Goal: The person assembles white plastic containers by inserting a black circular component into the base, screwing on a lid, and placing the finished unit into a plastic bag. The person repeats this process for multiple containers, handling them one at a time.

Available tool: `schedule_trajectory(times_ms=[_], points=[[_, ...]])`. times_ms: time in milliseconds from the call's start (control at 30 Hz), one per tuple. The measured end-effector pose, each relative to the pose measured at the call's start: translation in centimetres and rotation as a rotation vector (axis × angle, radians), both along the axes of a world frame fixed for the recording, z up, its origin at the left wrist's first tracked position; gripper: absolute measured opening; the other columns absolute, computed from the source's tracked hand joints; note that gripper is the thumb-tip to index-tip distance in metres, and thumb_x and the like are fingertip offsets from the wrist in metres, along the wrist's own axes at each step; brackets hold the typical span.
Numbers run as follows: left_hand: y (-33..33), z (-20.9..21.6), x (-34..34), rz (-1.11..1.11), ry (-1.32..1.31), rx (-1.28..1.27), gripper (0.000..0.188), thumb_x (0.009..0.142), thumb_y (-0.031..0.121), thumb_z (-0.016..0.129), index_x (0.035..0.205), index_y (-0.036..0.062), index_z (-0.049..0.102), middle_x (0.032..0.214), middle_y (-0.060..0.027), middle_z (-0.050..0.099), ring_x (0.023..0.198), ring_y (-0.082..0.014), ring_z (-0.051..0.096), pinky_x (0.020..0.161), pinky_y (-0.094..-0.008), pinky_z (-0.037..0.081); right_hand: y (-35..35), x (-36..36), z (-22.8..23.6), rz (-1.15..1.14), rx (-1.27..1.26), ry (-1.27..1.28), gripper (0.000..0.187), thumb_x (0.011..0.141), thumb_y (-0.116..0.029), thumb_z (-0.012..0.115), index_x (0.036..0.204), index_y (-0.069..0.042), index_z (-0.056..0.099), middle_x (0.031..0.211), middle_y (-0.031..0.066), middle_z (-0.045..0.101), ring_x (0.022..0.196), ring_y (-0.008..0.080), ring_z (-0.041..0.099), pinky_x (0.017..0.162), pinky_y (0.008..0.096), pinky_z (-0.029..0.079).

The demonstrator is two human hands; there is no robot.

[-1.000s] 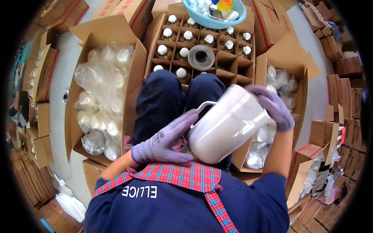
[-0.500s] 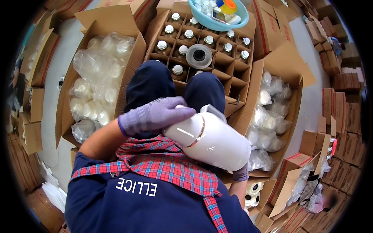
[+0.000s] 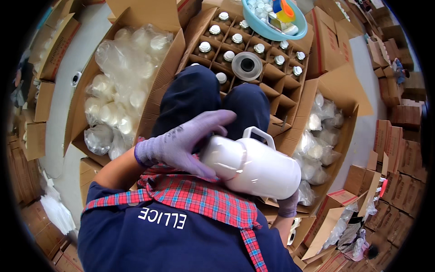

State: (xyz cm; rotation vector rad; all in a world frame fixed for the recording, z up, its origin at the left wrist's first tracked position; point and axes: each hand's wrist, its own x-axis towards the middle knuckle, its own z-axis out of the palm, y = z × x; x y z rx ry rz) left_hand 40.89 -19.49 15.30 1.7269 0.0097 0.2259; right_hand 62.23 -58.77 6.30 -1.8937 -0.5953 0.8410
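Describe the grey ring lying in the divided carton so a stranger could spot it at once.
Start at the brown divided cardboard carton beyond the person's knees, its cells holding white-capped bottles. The flat grey ring with a dark centre hole lies across the dividers, wider than any cap.

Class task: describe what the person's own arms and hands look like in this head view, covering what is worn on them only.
Both hands wear thin purple gloves: the left hand shows dark smudges on its back and a rolled cuff at the wrist; only part of the right hand shows. The forearms are uncovered, below short dark blue sleeves.

White plastic jug (image 3: 253, 167) with moulded handle on top, lying tilted on its side, over the lap, smooth and glossy.
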Motion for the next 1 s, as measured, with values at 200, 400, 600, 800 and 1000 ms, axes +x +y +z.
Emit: schedule_trajectory(times_ms=[200, 400, 600, 800, 1000], points=[[0.2, 0.0, 2.8, 0.238, -0.028, 0.210, 0.061, 0.083, 0.032, 0.076, 0.130, 0.0008, 0.055, 0.107, -0.0192, 0.068, 0.091, -0.0292, 0.071, 0.084, -0.0380, 0.056, 0.0, -0.9, -4.4, 0.082, -0.190, -0.469, 0.068, 0.092, -0.028, 0.069, 0.150, -0.006, 0.041, 0.147, 0.0135, 0.051, 0.136, 0.0299, 0.048, 0.115, 0.0413, 0.036], [0.5, -0.3, 1.4, 0.190, 0.019, 0.618, 0.096, 0.078, 0.049, 0.080, 0.147, -0.0039, 0.039, 0.139, -0.0287, 0.051, 0.127, -0.0388, 0.054, 0.108, -0.0404, 0.044, 6.0, -1.4, -1.7, -0.074, 0.025, -0.167, 0.080, 0.085, -0.028, 0.077, 0.152, -0.007, 0.040, 0.148, 0.0181, 0.050, 0.137, 0.0380, 0.045, 0.119, 0.0430, 0.031], [-3.8, 0.4, 7.1, 0.195, -0.431, -0.006, 0.085, 0.072, 0.026, 0.089, 0.140, -0.0009, 0.046, 0.125, -0.0187, 0.059, 0.118, -0.0343, 0.060, 0.104, -0.0410, 0.048, 7.2, -0.1, -2.3, -0.073, 0.036, -0.180, 0.077, 0.087, -0.028, 0.074, 0.152, -0.007, 0.040, 0.148, 0.0179, 0.050, 0.137, 0.0371, 0.045, 0.118, 0.0432, 0.032], [-1.8, 5.7, 6.1, 0.271, -0.505, 0.127, 0.076, 0.069, 0.027, 0.090, 0.132, -0.0003, 0.057, 0.130, -0.0191, 0.059, 0.116, -0.0350, 0.062, 0.099, -0.0422, 0.052, 8.5, 0.2, -2.4, -0.077, 0.035, -0.175, 0.075, 0.088, -0.028, 0.072, 0.152, -0.007, 0.040, 0.147, 0.0176, 0.051, 0.137, 0.0362, 0.045, 0.118, 0.0434, 0.032], [-1.9, 8.3, 4.9, 0.221, -0.509, 0.128, 0.060, 0.069, 0.020, 0.087, 0.123, 0.0042, 0.064, 0.119, -0.0162, 0.063, 0.104, -0.0344, 0.067, 0.090, -0.0409, 0.056, 8.1, -0.3, -2.2, -0.094, 0.028, -0.152, 0.072, 0.090, -0.028, 0.070, 0.152, -0.006, 0.039, 0.147, 0.0173, 0.051, 0.137, 0.0353, 0.046, 0.118, 0.0435, 0.033]])
